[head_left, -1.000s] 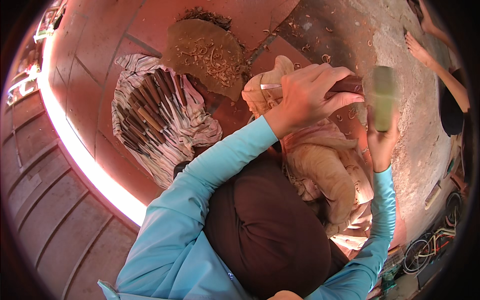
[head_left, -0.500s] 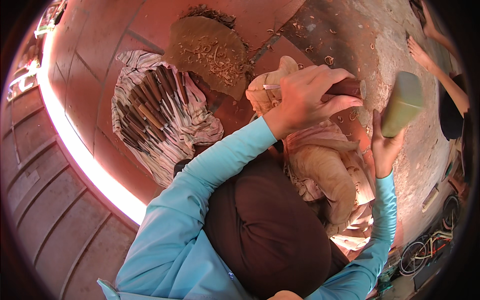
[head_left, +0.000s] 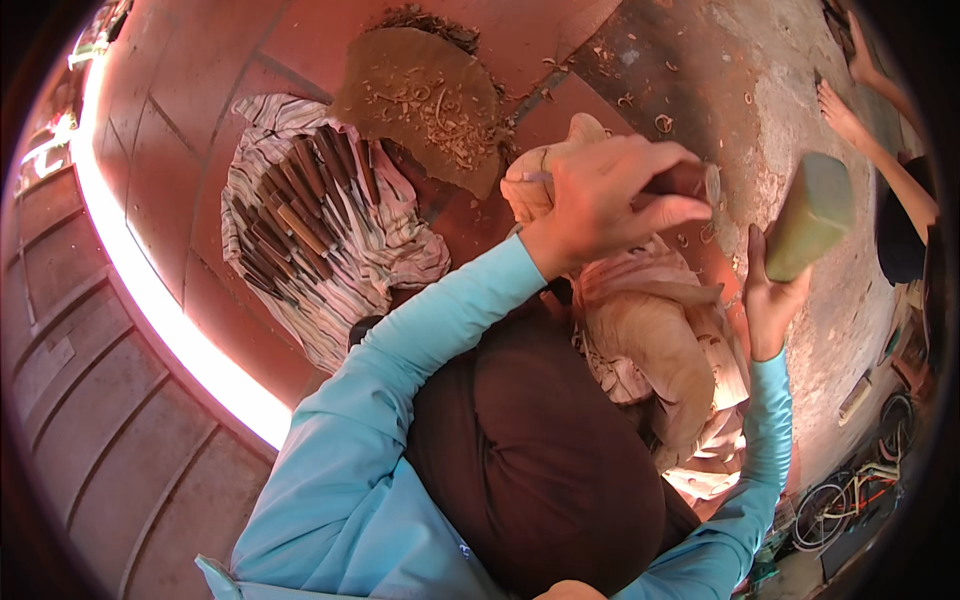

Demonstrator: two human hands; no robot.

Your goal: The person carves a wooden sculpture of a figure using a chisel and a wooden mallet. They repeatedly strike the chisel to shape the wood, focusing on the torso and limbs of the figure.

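My left hand (head_left: 605,200) is closed round the dark wooden handle of a chisel (head_left: 685,181), whose butt end points right. Most of its blade is hidden by my hand and wrist. Beneath that hand lies a pale carved wooden figure (head_left: 650,345) with rounded, limb-like forms, right beside my knee. On the right, my right hand (head_left: 772,305) grips the lower end of a greenish block-shaped mallet (head_left: 812,215), held up and apart from the chisel's butt.
A striped cloth (head_left: 330,330) at the left bears several wood-handled chisels (head_left: 300,215). Behind it lies a brown sheet (head_left: 385,75) strewn with wood shavings (head_left: 440,130). Another person's hand (head_left: 840,110) and foot show at the far right. A bicycle (head_left: 825,515) is at lower right.
The mallet has shifted slightly right and down. My left hand has moved a little left with the chisel, and less of the blade shows.
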